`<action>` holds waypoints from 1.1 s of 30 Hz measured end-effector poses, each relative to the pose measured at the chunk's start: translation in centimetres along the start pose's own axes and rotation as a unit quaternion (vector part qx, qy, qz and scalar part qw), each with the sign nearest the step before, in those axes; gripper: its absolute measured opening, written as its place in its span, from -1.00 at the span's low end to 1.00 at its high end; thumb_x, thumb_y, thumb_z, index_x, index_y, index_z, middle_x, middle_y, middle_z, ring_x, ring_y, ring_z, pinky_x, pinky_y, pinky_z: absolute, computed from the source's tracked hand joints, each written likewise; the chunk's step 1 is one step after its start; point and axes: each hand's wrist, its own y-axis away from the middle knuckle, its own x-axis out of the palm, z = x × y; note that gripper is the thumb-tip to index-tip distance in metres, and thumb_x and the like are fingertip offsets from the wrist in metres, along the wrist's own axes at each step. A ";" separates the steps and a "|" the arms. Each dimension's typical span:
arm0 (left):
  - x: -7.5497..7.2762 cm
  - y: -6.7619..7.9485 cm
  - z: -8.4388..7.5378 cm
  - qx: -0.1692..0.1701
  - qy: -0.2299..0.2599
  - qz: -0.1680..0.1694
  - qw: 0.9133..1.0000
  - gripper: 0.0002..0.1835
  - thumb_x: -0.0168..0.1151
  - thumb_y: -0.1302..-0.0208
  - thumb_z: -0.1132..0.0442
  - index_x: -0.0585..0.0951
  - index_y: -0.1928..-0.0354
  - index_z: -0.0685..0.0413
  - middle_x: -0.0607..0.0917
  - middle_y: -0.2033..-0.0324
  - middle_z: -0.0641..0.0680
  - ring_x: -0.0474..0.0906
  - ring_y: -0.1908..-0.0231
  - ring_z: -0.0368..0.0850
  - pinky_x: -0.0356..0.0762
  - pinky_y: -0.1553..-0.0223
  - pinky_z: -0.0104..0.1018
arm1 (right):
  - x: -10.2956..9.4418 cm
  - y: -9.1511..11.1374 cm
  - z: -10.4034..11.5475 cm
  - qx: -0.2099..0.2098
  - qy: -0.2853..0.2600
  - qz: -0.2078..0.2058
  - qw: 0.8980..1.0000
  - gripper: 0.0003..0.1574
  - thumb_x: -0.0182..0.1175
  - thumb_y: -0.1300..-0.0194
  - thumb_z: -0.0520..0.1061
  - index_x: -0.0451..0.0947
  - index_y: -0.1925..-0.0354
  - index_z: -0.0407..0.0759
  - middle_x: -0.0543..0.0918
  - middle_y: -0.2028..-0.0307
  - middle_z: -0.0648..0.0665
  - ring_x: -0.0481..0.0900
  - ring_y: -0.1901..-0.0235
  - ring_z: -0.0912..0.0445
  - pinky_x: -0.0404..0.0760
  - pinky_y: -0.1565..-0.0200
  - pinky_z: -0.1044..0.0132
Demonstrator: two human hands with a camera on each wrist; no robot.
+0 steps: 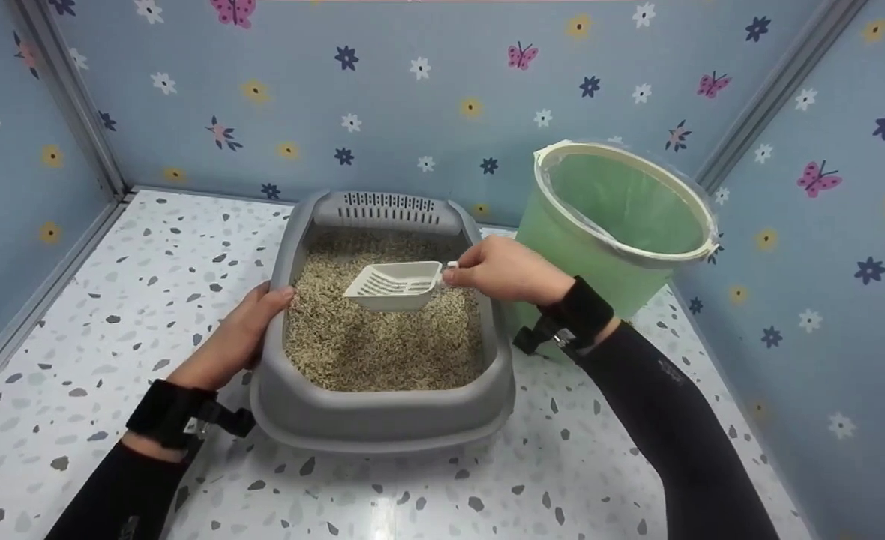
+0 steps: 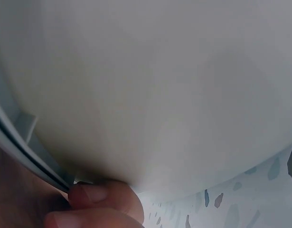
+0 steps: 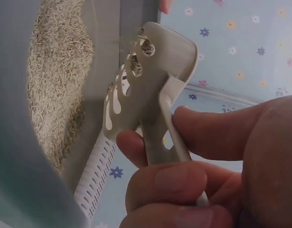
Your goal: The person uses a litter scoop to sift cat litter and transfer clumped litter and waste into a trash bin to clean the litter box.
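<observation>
A grey litter box (image 1: 382, 424) holds tan, grainy cat litter (image 1: 405, 349). My left hand (image 1: 251, 319) grips the box's left rim, thumb over the top. In the left wrist view, the fingertips (image 2: 108, 194) curl at the edge of the rim, beside the pale outer wall. Above the litter, my right hand (image 1: 506, 268) pinches the handle of a white slotted litter scoop (image 1: 401, 302). The scoop is level in the head view, its open side up. From the right wrist view, the thumb and fingers close round the scoop's handle (image 3: 176, 130).
A green bin (image 1: 596, 274) with a cream rim and a clear liner stands right of the box, close behind my right wrist. Flower-patterned panels (image 1: 412, 112) rise at the back and both sides. Beneath everything is a white speckled surface (image 1: 112, 300).
</observation>
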 end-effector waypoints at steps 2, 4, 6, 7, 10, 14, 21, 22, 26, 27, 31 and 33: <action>-0.1 0.1 0.0 -0.002 -0.001 -0.001 1.000 0.05 -0.11 -0.67 -0.44 -0.17 -0.82 0.10 0.47 -0.09 0.36 0.63 0.13 0.17 0.74 0.21 -0.03 | 0.2 -0.2 0.7 0.004 0.040 -0.002 0.999 -0.33 0.26 -0.64 0.26 0.40 0.63 0.13 0.26 0.66 0.13 0.24 0.63 0.17 0.28 0.45 0.20; -0.2 0.2 0.0 -0.004 -0.002 -0.001 1.000 0.07 -0.12 -0.66 -0.46 -0.20 -0.82 0.08 0.45 -0.15 0.39 0.63 0.06 0.22 0.75 0.16 -0.01 | 0.3 -0.3 1.3 0.009 0.069 -0.005 0.998 -0.32 0.26 -0.63 0.28 0.39 0.63 0.13 0.29 0.67 0.14 0.28 0.62 0.16 0.31 0.44 0.19; -0.2 0.2 -0.1 -0.006 -0.004 0.000 1.000 0.08 -0.12 -0.66 -0.47 -0.21 -0.82 0.07 0.45 -0.16 0.40 0.63 0.05 0.24 0.75 0.14 0.01 | 0.3 -0.3 1.6 0.013 0.083 -0.008 0.996 -0.33 0.27 -0.62 0.28 0.42 0.63 0.13 0.32 0.67 0.13 0.31 0.61 0.15 0.33 0.44 0.18; -0.2 0.2 -0.1 -0.007 -0.005 0.000 1.000 0.09 -0.12 -0.65 -0.48 -0.20 -0.82 0.06 0.45 -0.15 0.39 0.63 0.06 0.23 0.75 0.15 0.01 | 0.3 -0.3 1.7 0.013 0.088 -0.010 0.996 -0.33 0.27 -0.62 0.28 0.42 0.63 0.12 0.33 0.66 0.13 0.32 0.60 0.14 0.33 0.44 0.18; -0.1 0.3 -0.2 -0.005 -0.006 0.003 1.000 0.08 -0.11 -0.65 -0.48 -0.18 -0.82 0.06 0.45 -0.11 0.37 0.61 0.07 0.23 0.73 0.13 0.00 | 0.3 -0.2 1.5 0.009 0.094 -0.017 0.995 -0.32 0.26 -0.62 0.29 0.41 0.63 0.12 0.35 0.66 0.13 0.34 0.59 0.14 0.34 0.44 0.18; -0.1 0.4 -0.3 -0.003 0.005 0.005 1.000 0.03 -0.10 -0.66 -0.48 -0.07 -0.81 0.05 0.46 -0.17 0.42 0.63 0.00 0.28 0.72 0.10 0.01 | 0.5 -0.1 0.5 -0.025 0.078 -0.041 0.996 -0.37 0.27 -0.62 0.26 0.44 0.59 0.11 0.34 0.65 0.13 0.35 0.59 0.14 0.34 0.45 0.17; -0.1 0.4 -0.3 0.006 0.017 0.007 1.000 -0.03 -0.09 -0.67 -0.46 0.06 -0.74 0.08 0.56 -0.08 0.41 0.70 0.12 0.25 0.76 0.22 0.00 | 1.8 0.1 -2.4 -0.121 -0.055 -0.116 0.984 -0.58 0.33 -0.65 0.14 0.74 0.35 -0.03 0.34 0.60 0.13 0.32 0.53 0.14 0.34 0.39 0.19; -0.1 0.4 -0.3 0.006 0.015 0.007 1.000 -0.04 -0.09 -0.67 -0.46 0.06 -0.74 0.07 0.56 -0.02 0.38 0.69 0.17 0.22 0.74 0.25 -0.01 | 2.1 0.1 -2.9 -0.135 -0.078 -0.125 0.980 -0.62 0.34 -0.65 0.12 0.79 0.29 -0.04 0.38 0.58 0.13 0.35 0.51 0.15 0.36 0.37 0.20; 0.0 0.4 -0.3 0.005 0.002 0.004 1.000 -0.02 -0.10 -0.66 -0.47 0.02 -0.77 0.05 0.51 0.12 0.27 0.58 0.30 0.08 0.70 0.32 -0.05 | 3.2 0.3 -4.5 -0.189 -0.150 -0.158 0.958 -0.73 0.37 -0.64 0.02 0.87 0.06 -0.13 0.63 0.44 0.07 0.48 0.43 0.15 0.48 0.31 0.30; 0.0 0.4 -0.3 0.004 0.000 0.003 1.000 -0.01 -0.10 -0.66 -0.47 0.01 -0.78 0.05 0.50 0.13 0.26 0.56 0.32 0.06 0.69 0.33 -0.06 | 3.4 0.3 -4.9 -0.203 -0.163 -0.166 0.951 -0.75 0.37 -0.64 -0.02 0.87 0.01 -0.15 0.70 0.38 0.02 0.53 0.40 0.14 0.52 0.29 0.32; 0.0 0.3 -0.2 -0.001 -0.005 0.000 1.000 0.03 -0.11 -0.66 -0.46 -0.07 -0.80 0.09 0.49 0.09 0.26 0.54 0.29 0.05 0.71 0.30 -0.05 | 4.1 0.5 -6.0 -0.238 -0.196 -0.190 0.932 -0.77 0.37 -0.63 -0.15 0.85 -0.12 -0.18 0.82 0.22 -0.14 0.63 0.36 0.09 0.60 0.26 0.37; -0.1 0.2 -0.1 -0.002 -0.005 0.000 1.000 0.04 -0.11 -0.66 -0.46 -0.09 -0.80 0.10 0.49 0.06 0.28 0.57 0.26 0.06 0.72 0.28 -0.04 | 4.2 0.6 -6.3 -0.243 -0.207 -0.196 0.927 -0.76 0.37 -0.62 -0.17 0.84 -0.13 -0.20 0.83 0.20 -0.18 0.62 0.37 0.10 0.60 0.26 0.37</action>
